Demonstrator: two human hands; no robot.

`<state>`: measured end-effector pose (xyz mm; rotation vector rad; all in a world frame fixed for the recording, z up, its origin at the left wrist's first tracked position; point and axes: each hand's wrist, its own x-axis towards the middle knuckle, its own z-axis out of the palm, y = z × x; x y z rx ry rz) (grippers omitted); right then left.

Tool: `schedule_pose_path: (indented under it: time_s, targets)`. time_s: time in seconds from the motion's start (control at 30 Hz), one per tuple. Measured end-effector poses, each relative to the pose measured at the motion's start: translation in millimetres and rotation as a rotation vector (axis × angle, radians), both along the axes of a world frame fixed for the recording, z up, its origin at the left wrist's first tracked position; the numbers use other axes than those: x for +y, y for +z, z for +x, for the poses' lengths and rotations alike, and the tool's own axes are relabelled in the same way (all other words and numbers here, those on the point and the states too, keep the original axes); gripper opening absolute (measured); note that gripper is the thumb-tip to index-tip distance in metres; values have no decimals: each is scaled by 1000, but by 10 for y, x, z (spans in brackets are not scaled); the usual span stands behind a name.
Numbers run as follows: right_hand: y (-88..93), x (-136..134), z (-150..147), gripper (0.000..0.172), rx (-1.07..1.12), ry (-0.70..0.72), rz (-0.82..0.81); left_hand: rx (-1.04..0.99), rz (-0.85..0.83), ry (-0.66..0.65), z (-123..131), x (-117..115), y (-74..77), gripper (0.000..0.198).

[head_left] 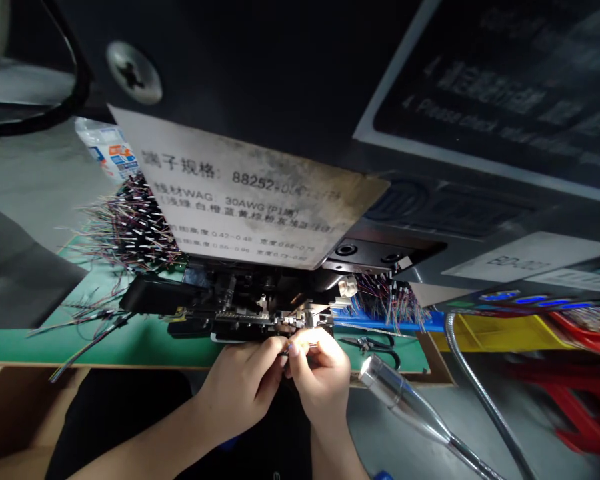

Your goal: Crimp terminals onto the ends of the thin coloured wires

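Observation:
My left hand [247, 380] and my right hand [321, 379] meet at the front of a dark terminal crimping machine [265, 303]. Both are closed in a pinch, fingertips almost touching. Between them shows a thin yellow-orange wire [309, 345]; its ends are hidden by the fingers. Bright light falls on the right fingers, just below the machine's small metal tooling [300, 320]. A loose bunch of thin coloured wires [93, 343] lies on the green mat [10, 345] to the left.
A large wire bundle [135, 227] stands behind at left, another [393, 300] at right in a blue tray [435, 321]. Black-handled scissors [373, 344] lie right of my hands. A flexible-neck lamp [405, 400] reaches in. The machine's labelled housing [260, 193] overhangs closely.

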<state>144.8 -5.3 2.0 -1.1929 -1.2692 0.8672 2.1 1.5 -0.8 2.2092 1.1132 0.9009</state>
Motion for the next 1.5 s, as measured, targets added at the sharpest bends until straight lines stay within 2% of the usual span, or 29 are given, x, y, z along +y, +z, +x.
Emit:
schedule_pose_path:
  time_s: [0.13,0.4,0.53,0.8,0.97,1.23,1.37,1.5]
  targets:
    - [-28,6,10,15,31,42,19,-48,-20,-5,-14,-6,5,11]
    - [-25,2,-16,14,82,40,16,-59,-5,-11,-12,-5,-11,12]
    - [-15,7,-36,6,-6,-30,60,-11,20,49,0,-7,-35,13]
    - [-54,26,-16,10,-72,-42,91,-70,-12,23,-15,-14,-6,22]
    - [-52,37,-16,11,-106,-47,113,-78,1,69,-8,-9,15,23]
    - [-29,17,-26,9,-40,-47,16,-41,44,60,-5,2,-9,10]
    - [-21,13,-10,14,-33,-1,-8,-17,19,15,-22,8,-11,13]
    - [-36,9,15,11,24,19,-31,-15,14,-9,-31,6,-5,13]
